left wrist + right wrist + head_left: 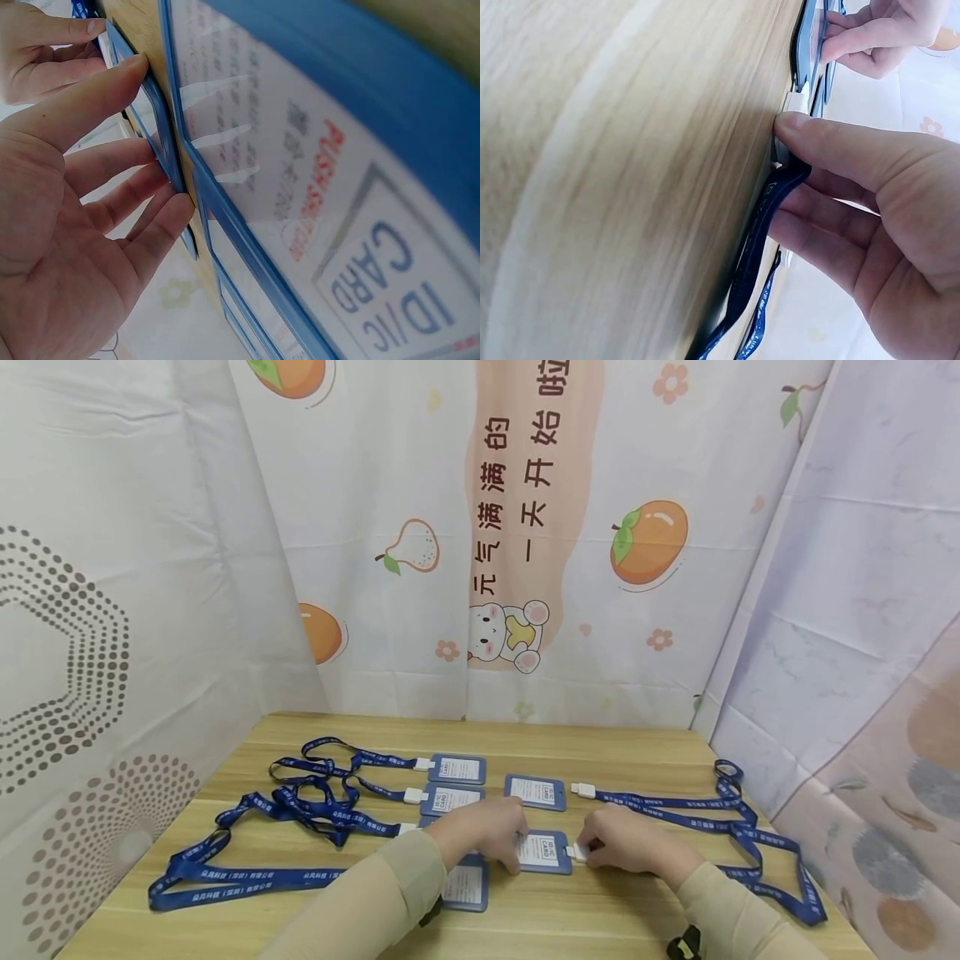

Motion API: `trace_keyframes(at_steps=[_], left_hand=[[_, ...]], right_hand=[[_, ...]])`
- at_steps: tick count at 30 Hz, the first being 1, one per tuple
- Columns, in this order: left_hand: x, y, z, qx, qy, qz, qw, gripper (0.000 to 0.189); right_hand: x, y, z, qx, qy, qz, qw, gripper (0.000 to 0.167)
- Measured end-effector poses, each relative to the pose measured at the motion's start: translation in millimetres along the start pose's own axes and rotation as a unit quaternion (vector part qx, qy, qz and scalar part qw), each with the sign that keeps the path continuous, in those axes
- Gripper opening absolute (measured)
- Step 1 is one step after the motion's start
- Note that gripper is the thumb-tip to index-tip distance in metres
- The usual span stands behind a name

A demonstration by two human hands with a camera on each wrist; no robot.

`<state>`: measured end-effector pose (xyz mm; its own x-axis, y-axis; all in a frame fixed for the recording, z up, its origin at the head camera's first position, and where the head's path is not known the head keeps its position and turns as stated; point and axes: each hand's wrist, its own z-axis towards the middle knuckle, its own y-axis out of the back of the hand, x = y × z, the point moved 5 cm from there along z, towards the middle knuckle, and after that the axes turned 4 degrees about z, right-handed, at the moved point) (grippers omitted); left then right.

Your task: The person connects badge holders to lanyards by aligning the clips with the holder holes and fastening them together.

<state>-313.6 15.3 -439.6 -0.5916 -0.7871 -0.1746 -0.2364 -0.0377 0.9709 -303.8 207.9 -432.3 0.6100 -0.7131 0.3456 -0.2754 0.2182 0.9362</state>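
A blue-framed ID card holder (546, 852) lies on the wooden table in front of me, its slotted end to the right. My left hand (489, 828) grips its left end; in the left wrist view the thumb (129, 71) is on one edge and fingers on the opposite one. The right hand (628, 839) pinches the white clip (796, 103) of a blue lanyard (751, 232) between thumb and fingers. That clip meets the holder's slotted end; whether it is fastened is too small to tell. The strap runs off to the right behind my right hand.
Another card holder (535, 792) lies just beyond, apart from its lanyard's white clip (582, 790). On the left, several card holders (457, 768) form a column, with blue lanyards (330, 810) looped beside them. Hanging cloth (360, 627) surrounds the table (592, 739) at back and sides.
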Motion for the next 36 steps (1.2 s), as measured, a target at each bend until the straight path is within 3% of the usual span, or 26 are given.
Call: trace_keyframes(at_steps=[11, 36], left_hand=[[1.1, -0.9, 0.4, -0.001, 0.004, 0.002, 1.0000, 0.050], [0.1, 1.0, 0.3, -0.001, 0.005, 0.001, 1.0000, 0.053]], right_hand=[[4.0, 1.5, -0.9, 0.002, 0.017, -0.001, 0.9999, 0.010], [3.4, -0.5, 1.3, 0.001, -0.002, 0.001, 1.0000, 0.009]])
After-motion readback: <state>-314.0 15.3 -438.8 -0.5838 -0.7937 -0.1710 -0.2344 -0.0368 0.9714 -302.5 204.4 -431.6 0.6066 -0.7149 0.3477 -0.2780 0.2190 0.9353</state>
